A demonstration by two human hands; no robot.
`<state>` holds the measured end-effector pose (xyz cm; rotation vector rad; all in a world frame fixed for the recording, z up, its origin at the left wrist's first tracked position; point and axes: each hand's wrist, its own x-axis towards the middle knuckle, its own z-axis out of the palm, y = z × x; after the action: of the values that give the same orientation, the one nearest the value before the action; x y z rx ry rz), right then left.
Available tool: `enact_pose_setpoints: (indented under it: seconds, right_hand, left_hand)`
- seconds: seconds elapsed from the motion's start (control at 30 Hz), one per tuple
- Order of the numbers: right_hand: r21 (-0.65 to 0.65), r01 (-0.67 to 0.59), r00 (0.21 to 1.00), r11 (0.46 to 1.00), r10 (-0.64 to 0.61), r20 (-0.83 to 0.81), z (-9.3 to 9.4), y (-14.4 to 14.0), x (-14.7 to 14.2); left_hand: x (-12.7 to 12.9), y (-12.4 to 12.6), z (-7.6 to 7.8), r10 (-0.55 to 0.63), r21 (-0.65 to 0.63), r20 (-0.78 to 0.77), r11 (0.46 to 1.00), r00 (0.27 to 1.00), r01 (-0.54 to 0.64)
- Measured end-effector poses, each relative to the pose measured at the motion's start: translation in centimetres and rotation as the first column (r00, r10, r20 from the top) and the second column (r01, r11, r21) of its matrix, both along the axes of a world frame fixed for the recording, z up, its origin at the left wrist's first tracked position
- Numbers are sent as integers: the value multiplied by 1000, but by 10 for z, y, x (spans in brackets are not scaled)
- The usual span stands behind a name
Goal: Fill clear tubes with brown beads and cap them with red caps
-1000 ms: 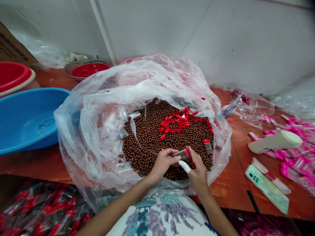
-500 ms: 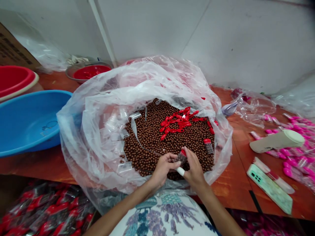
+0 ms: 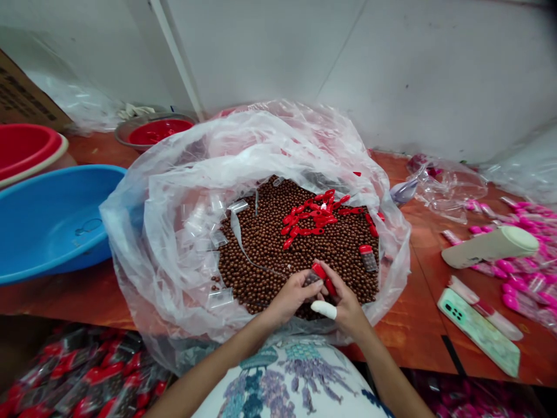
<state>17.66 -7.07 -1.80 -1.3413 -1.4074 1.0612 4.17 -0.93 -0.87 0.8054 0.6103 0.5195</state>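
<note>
Head view: left hand [image 3: 292, 296] and right hand [image 3: 346, 302] meet low over brown beads [image 3: 270, 244] heaped in clear plastic bag [image 3: 174, 232] on counter [image 3: 418, 325], probably so spills fall back in. Small clear tube [image 3: 312, 279] pinched in left fingertips, grip pressed together. Right grip closed on red cap [image 3: 324, 277] at tube mouth; white cot on thumb. Loose red caps [image 3: 313, 215] within reach on beads.

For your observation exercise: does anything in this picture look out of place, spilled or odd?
A few brown beads lie apart from the main heap, on the plastic bag. The right hand has a white wrap on one finger.
</note>
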Motion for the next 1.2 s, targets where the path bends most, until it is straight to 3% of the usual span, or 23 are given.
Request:
enact_pose_setpoints:
  seconds: [0.1,0.37,0.6,0.97,1.1,1.2]
  right_hand:
    - [16,19,996,1000,-21,92,1,1,4]
    - [175,-53,959,983,1,283,-5,1,7]
    - [167,-170,934,971,105,341,2,2,16]
    - [243,-274,877,931,138,460,4,1,23]
    - [187,-216,909,958,128,396,1,-2,15]
    - [125,-54,942,991,9,336,-1,-1,18]
  left_hand:
    - [0,-1,-4,13,61,-6,998,1000,-13]
    - [-2,1,-9,22,-45,-139,999,990,-28]
    - [-8,8,-3,-77,-141,-183,989,980,52]
    - [-12,9,-3,-191,-168,-244,974,951,153]
    - [-12,8,-4,-139,-187,-241,978,961,95]
    - [-14,11,-3,-60,-251,-175,968,983,14]
